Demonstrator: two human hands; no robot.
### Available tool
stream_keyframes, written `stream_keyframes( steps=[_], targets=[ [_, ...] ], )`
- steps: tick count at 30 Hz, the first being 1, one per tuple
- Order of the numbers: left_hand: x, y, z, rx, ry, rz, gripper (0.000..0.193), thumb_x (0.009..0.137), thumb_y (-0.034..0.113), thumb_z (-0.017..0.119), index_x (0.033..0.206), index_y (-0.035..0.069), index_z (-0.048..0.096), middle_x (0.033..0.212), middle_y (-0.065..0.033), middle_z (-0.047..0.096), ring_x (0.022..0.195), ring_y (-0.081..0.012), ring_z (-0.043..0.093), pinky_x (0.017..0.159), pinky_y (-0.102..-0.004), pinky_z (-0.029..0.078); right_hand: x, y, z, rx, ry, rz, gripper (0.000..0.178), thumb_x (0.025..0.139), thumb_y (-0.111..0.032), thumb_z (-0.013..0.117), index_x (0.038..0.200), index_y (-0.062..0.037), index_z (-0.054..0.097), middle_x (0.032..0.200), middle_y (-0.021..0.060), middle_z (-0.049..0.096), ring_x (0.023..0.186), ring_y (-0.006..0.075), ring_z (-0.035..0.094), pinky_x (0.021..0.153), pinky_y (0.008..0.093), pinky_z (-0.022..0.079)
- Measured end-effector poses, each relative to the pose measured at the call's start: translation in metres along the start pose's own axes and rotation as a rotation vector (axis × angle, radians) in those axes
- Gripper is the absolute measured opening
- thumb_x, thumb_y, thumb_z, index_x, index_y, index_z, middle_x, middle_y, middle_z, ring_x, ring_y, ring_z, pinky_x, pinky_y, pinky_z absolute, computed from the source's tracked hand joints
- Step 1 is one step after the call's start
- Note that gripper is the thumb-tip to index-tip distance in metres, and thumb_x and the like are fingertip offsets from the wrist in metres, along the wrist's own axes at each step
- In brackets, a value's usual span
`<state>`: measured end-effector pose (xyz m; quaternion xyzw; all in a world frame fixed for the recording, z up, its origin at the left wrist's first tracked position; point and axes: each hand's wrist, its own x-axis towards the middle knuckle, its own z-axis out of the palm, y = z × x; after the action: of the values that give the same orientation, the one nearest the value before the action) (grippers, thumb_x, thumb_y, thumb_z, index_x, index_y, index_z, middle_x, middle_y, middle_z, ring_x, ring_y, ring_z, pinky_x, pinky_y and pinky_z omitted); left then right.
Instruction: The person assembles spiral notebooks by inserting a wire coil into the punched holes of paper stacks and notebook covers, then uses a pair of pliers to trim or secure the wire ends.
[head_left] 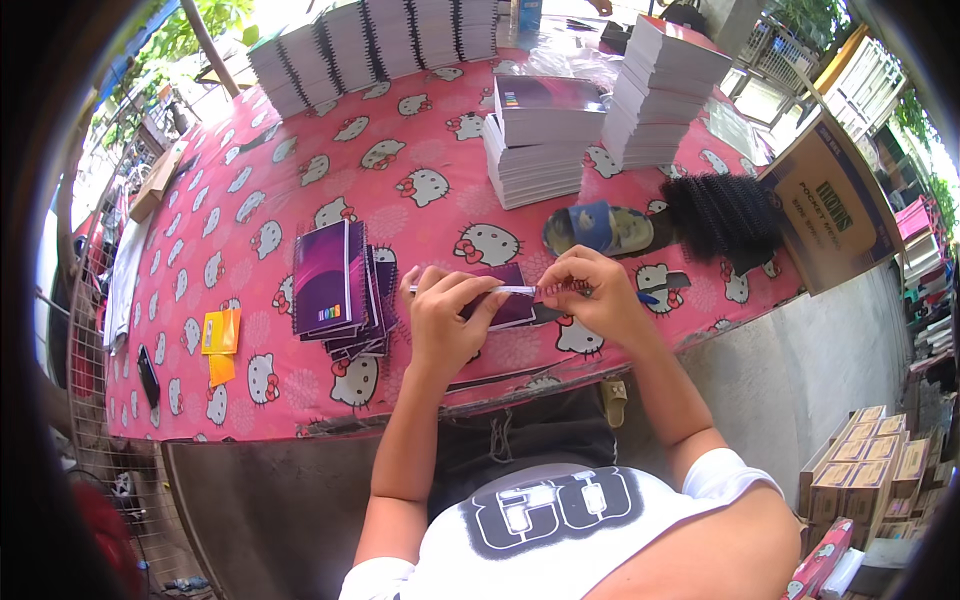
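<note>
My left hand (450,312) is closed on a small purple-covered notebook (508,314), its white page edge turned up. At the notebook's right end, my right hand (596,292) pinches a thin dark spiral coil (574,288); how far the coil runs into the pages is too small to tell. Left of my left hand lies an uneven stack of purple notebooks (325,275) with dark spiral bindings. A blue pen (648,298) rests just right of my right hand. Beyond that hand is a slipper (602,228) with a blue strap.
Black coils (722,218) lie in a heap beside an open cardboard box (830,205). Unbound page stacks (540,165) and a taller stack (655,100) stand farther back. Spiral-bound books (370,50) line the far edge. A yellow packet (221,332) and black phone (148,376) lie left.
</note>
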<state>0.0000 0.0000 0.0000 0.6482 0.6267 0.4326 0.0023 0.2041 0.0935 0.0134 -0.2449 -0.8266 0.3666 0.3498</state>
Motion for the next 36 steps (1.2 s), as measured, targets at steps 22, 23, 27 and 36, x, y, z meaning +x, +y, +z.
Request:
stream_keyframes(
  steps=[22, 23, 27, 36],
  targets=[
    [-0.002, -0.002, 0.002, 0.050, 0.065, 0.003, 0.019, 0.069, 0.030, 0.079, 0.078, 0.015, 0.071, 0.074, 0.0019, 0.065, 0.081, -0.0199, 0.057, 0.091, -0.0412, 0.034, 0.011, -0.029, 0.024, -0.286, -0.049, 0.072, 0.021, 0.084, -0.023, 0.069, 0.092, -0.0054, 0.061, 0.085, 0.0078, 0.060, 0.084, 0.0288, 0.062, 0.067, 0.0395, 0.050],
    [-0.002, -0.001, 0.001, 0.050, 0.071, 0.012, 0.019, 0.069, 0.029, 0.079, 0.078, 0.015, 0.071, 0.074, 0.0019, 0.065, 0.081, -0.0199, 0.057, 0.091, -0.0413, 0.034, 0.011, -0.029, 0.025, -0.286, 0.000, 0.042, 0.017, 0.084, -0.019, 0.068, 0.091, -0.0043, 0.062, 0.083, 0.0081, 0.060, 0.082, 0.0276, 0.063, 0.066, 0.0381, 0.050],
    [-0.002, -0.001, 0.001, 0.071, 0.110, 0.052, 0.019, 0.068, 0.028, 0.081, 0.077, 0.014, 0.071, 0.072, 0.0035, 0.064, 0.076, -0.0170, 0.055, 0.087, -0.0370, 0.035, 0.012, -0.036, 0.032, -0.359, 0.019, 0.008, 0.009, 0.083, -0.012, 0.067, 0.086, -0.0036, 0.064, 0.083, 0.0089, 0.061, 0.084, 0.0278, 0.063, 0.070, 0.0390, 0.050],
    [-0.001, -0.005, -0.002, -0.019, 0.042, 0.109, 0.021, 0.070, 0.031, 0.080, 0.079, 0.014, 0.072, 0.076, 0.0009, 0.067, 0.078, -0.0189, 0.057, 0.094, -0.0435, 0.034, 0.012, 0.081, -0.084, -0.781, -0.027, 0.144, 0.041, 0.073, -0.015, 0.073, 0.110, -0.0056, 0.061, 0.106, 0.0128, 0.065, 0.102, 0.0312, 0.061, 0.084, 0.0419, 0.049]
  ],
)
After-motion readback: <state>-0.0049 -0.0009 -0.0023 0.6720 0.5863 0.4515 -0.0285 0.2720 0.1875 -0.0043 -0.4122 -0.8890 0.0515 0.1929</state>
